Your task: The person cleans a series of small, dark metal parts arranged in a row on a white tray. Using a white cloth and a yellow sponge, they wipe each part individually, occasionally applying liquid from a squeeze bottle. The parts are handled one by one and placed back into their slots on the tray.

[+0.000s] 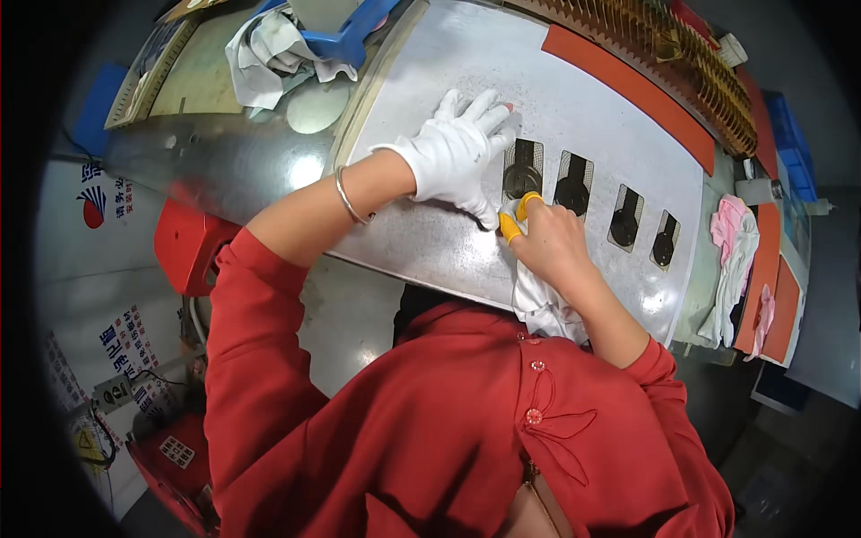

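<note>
My left hand (pixel 453 151), in a white glove with one fingertip bare, lies flat with fingers spread on a pale, smooth sheet (pixel 448 54). Yellow finger covers sit on the thumb and forefinger of my right hand (pixel 552 240), which is closed on a white cloth (pixel 541 305). The cloth hangs over the sheet's near edge. Beside my right fingers is the largest of several dark, round-bottomed shapes (pixel 523 169) in rectangular mesh windows. Smaller ones (pixel 625 217) run in a row to the right. What lies under my right fingertips is hidden.
An orange-red strip (pixel 628 94) and a rack of thin brown upright pieces (pixel 664 54) line the far edge. A blue bin (pixel 345 40) and crumpled white cloth (pixel 269 56) sit at far left. Pink and white cloths (pixel 731 251) hang at right. A red stool (pixel 190 247) stands left.
</note>
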`<state>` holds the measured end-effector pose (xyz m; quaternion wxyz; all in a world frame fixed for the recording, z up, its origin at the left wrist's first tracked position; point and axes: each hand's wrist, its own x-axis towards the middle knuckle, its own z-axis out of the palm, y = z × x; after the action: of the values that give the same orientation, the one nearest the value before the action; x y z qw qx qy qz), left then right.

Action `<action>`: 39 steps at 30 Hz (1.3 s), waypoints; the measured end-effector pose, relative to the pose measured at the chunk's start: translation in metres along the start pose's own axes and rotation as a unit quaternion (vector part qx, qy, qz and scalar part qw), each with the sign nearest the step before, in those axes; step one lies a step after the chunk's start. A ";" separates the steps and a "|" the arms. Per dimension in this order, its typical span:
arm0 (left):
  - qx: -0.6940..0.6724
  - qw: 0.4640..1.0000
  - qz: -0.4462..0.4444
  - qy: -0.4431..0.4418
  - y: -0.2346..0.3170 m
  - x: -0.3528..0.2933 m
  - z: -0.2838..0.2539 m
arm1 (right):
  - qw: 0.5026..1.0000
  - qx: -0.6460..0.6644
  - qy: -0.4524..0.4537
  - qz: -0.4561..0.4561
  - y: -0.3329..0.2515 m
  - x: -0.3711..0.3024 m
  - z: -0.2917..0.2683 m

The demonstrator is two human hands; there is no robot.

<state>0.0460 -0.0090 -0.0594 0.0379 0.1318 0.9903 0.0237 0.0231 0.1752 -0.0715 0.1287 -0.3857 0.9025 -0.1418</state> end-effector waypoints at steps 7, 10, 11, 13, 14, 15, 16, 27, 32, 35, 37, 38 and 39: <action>-0.087 0.994 -0.019 0.063 -0.038 -0.045 0.006 | 0.999 -0.016 -0.039 0.002 -0.002 -0.016 -0.027; -0.103 0.986 -0.045 0.121 -0.035 -0.061 0.017 | 1.000 0.015 -0.006 -0.018 -0.011 0.011 -0.038; -0.115 0.983 -0.052 0.134 -0.032 -0.063 0.018 | 0.999 0.027 -0.017 -0.017 -0.019 0.022 -0.040; -0.119 0.980 -0.052 0.149 -0.028 -0.065 0.016 | 0.999 0.037 -0.003 -0.037 -0.023 0.046 -0.032; -0.122 0.979 -0.053 0.156 -0.027 -0.066 0.015 | 0.998 0.042 0.003 -0.048 -0.025 0.058 -0.028; -0.114 0.981 -0.089 0.133 -0.025 -0.069 0.014 | 0.998 0.039 -0.003 -0.050 -0.031 0.070 -0.024; -0.103 0.980 -0.088 0.142 -0.028 -0.070 0.014 | 0.998 0.036 -0.005 -0.046 -0.035 0.081 -0.022; -0.083 0.985 -0.093 0.118 -0.043 -0.068 0.019 | 0.999 0.030 -0.019 -0.029 -0.053 0.116 0.006; -0.048 0.994 -0.030 0.098 -0.051 -0.065 0.026 | 0.997 0.048 0.005 -0.064 -0.058 0.093 0.017; -0.050 0.995 -0.004 0.088 -0.053 -0.063 0.022 | 0.994 0.059 0.040 -0.082 -0.058 0.084 0.024; -0.053 0.995 0.013 0.089 -0.055 -0.062 0.021 | 0.993 0.063 0.040 -0.088 -0.059 0.078 0.026; -0.059 0.996 0.012 0.070 -0.054 -0.061 0.017 | 0.993 0.067 0.042 -0.088 -0.059 0.074 0.027; -0.064 0.997 0.010 0.051 -0.053 -0.060 0.012 | 0.992 0.071 0.044 -0.090 -0.060 0.070 0.028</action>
<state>0.0905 -0.0757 -0.0707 -0.0041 0.1377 0.9860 0.0938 0.0250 0.0800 -0.0851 0.1027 -0.4488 0.8566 -0.2330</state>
